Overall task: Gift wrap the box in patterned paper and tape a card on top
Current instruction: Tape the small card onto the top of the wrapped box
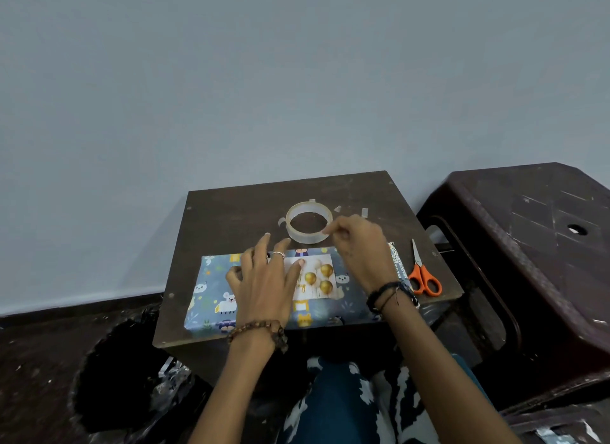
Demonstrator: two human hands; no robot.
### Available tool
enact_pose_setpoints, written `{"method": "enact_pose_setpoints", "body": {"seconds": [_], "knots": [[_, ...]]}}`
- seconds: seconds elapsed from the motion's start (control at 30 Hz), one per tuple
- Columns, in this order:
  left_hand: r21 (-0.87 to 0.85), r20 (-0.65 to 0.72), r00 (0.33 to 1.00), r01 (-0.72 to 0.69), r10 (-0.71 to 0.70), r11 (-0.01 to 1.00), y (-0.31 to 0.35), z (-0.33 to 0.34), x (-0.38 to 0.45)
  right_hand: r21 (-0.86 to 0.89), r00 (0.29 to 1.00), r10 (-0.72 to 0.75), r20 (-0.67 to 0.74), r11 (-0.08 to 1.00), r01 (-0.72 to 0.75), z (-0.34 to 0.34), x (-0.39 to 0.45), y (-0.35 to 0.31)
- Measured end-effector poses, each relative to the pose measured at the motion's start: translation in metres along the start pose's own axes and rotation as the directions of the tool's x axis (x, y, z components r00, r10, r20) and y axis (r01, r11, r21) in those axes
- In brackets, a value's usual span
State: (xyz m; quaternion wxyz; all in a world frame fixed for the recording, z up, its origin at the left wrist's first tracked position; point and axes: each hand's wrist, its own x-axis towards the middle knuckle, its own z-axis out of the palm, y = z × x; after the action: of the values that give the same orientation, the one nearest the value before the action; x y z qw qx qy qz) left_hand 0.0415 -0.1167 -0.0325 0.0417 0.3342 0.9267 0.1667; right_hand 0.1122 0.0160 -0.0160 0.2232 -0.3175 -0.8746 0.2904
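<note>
The box (211,291), wrapped in blue paper with cartoon animals, lies flat on the small dark table (231,206). A white card (318,280) with gold balloons lies on its top. My left hand (264,281) rests on the box with fingers spread and straight, one fingertip pressing the card's left part. My right hand (359,245) hovers over the box's far right part, thumb and forefinger pinched together beside the clear tape roll (308,224). What they pinch is too small to make out.
Orange-handled scissors (422,275) lie on the table's right side. Short tape strips (364,212) stick to the tabletop behind the roll. A dark plastic stool (534,245) stands at the right. A black bin bag (125,377) sits at lower left.
</note>
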Motion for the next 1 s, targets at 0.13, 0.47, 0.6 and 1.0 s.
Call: {"method": "enact_pose_setpoints", "body": {"seconds": [0.13,0.47,0.6,1.0], "knots": [[0.148,-0.010,1.000,-0.019,0.021,0.989,-0.003,0.018,-0.002,-0.195,0.995,-0.029,0.099,0.980,0.048,0.013,0.037,0.006],[0.106,-0.017,1.000,-0.023,0.025,0.994,-0.007,0.025,0.000,-0.135,0.988,0.120,0.098,0.985,-0.106,0.026,0.044,0.014],[-0.124,0.041,0.995,0.091,-0.087,0.988,0.000,0.008,0.006,0.007,0.994,0.109,-0.030,0.994,-0.109,-0.002,0.028,0.019],[-0.854,0.083,0.990,0.011,0.115,0.521,0.196,0.015,0.063,0.266,0.815,0.280,-0.507,0.950,-0.161,-0.101,-0.007,0.088]]}}
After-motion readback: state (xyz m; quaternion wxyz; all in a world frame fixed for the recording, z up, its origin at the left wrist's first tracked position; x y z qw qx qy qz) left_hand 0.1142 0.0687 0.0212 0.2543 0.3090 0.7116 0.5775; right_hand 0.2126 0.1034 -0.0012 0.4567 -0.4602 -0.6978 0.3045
